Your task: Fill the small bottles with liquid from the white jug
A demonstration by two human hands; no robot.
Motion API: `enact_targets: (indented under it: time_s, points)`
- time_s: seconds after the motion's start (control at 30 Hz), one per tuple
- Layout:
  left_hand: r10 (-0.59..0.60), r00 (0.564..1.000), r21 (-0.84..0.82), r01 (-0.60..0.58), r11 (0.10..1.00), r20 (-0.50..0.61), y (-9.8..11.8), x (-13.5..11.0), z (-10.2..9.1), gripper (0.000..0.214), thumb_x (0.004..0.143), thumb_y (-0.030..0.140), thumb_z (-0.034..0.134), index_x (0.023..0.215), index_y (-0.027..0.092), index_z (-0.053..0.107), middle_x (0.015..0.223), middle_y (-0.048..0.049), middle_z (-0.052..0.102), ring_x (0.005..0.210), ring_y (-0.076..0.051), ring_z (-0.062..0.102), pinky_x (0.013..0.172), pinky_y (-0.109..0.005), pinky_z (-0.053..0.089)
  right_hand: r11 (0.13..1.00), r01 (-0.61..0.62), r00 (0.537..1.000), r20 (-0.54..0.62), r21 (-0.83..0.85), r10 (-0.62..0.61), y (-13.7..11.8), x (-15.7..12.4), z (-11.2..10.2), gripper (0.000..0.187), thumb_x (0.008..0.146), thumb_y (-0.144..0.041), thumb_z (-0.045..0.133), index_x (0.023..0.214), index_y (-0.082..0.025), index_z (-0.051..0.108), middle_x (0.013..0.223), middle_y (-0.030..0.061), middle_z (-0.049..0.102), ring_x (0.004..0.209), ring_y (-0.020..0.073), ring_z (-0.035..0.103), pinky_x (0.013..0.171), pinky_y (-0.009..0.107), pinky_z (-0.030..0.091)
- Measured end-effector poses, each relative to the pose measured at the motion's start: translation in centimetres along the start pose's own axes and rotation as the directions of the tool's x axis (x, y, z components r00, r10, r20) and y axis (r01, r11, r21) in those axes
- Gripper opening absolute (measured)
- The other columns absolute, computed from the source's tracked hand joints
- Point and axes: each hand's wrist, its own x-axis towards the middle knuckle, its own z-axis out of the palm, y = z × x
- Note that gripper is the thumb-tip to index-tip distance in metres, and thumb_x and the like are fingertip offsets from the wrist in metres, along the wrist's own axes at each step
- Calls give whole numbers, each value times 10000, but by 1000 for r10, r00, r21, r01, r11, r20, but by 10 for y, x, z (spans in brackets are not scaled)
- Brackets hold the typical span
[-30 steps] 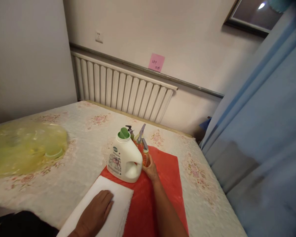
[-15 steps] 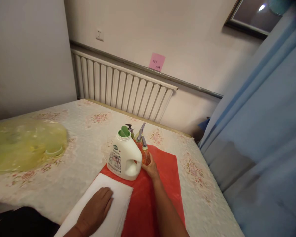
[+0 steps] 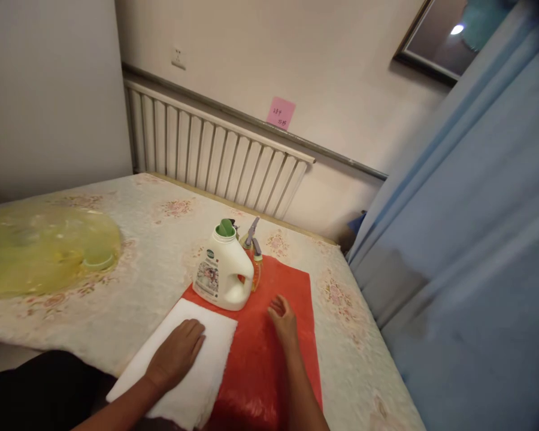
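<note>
My left hand (image 3: pixel 177 352) lies flat on a folded white cloth (image 3: pixel 215 341), fingers stretched out. Over a red plastic sheet (image 3: pixel 256 359) is my right hand (image 3: pixel 282 317), with its fingers loosely curled, apart from the bottles and holding nothing I can see. A white jug (image 3: pixel 222 272) with a green spout and a side handle stands upright at the sheet's far left. Just behind it are bottles with grey trigger tops, the nearest a spray bottle (image 3: pixel 257 269) of orange liquid. A black pump top (image 3: pixel 234 226) shows partly behind the jug.
A flowered cover (image 3: pixel 157 251) spreads under everything. To the left lies a yellowish clear plastic bag (image 3: pixel 45 245) with things inside. A radiator (image 3: pixel 215 155) runs along the wall; a blue curtain (image 3: pixel 467 251) hangs at right. Something black (image 3: pixel 45 389) is at lower left.
My right hand has let go of the orange spray bottle and drawn back toward me. My left hand stays on the white cloth. The view has shifted slightly.
</note>
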Motion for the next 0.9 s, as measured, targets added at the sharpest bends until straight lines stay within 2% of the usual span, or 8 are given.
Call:
enact_targets:
  time_s: [0.2,0.37,0.47,0.67,0.9]
  points:
    - [17,999,-17,-16,1000,44,1,2,-3,240,986,287,416,886,201,617,909,-74,620,890,-241,568,847,-389,468,996,-76,997,-13,55,77,3,-79,-24,470,636,-351,730,1066,-172,665,946,104,757,875,259,730,829,399,587]
    - [44,997,-1,-44,999,61,2,4,-6,252,981,275,400,863,193,607,883,-74,597,866,-246,545,825,-388,451,996,-93,995,-48,2,93,4,-124,-42,379,668,-372,700,998,-186,679,861,64,745,816,233,716,774,351,574]
    - [57,996,26,-59,998,71,4,5,-8,258,990,270,385,873,189,601,887,-77,590,888,-245,539,840,-384,444,992,-111,991,-83,-61,106,6,-138,-51,325,668,-390,694,920,-186,685,786,44,725,755,223,701,721,327,558]
    - [78,994,71,-83,994,76,5,5,-5,271,1000,265,370,880,177,596,893,-81,584,892,-240,532,847,-386,443,991,-125,990,-74,-56,121,13,-150,-58,299,686,-425,673,859,-181,676,680,19,692,621,194,664,623,299,527]
    - [85,994,81,-91,993,74,3,6,-3,237,990,251,401,889,169,599,903,-92,589,900,-250,536,856,-393,443,990,-99,988,-127,-102,86,24,-154,-56,287,713,-411,657,861,-166,677,681,9,679,631,172,633,613,264,495]
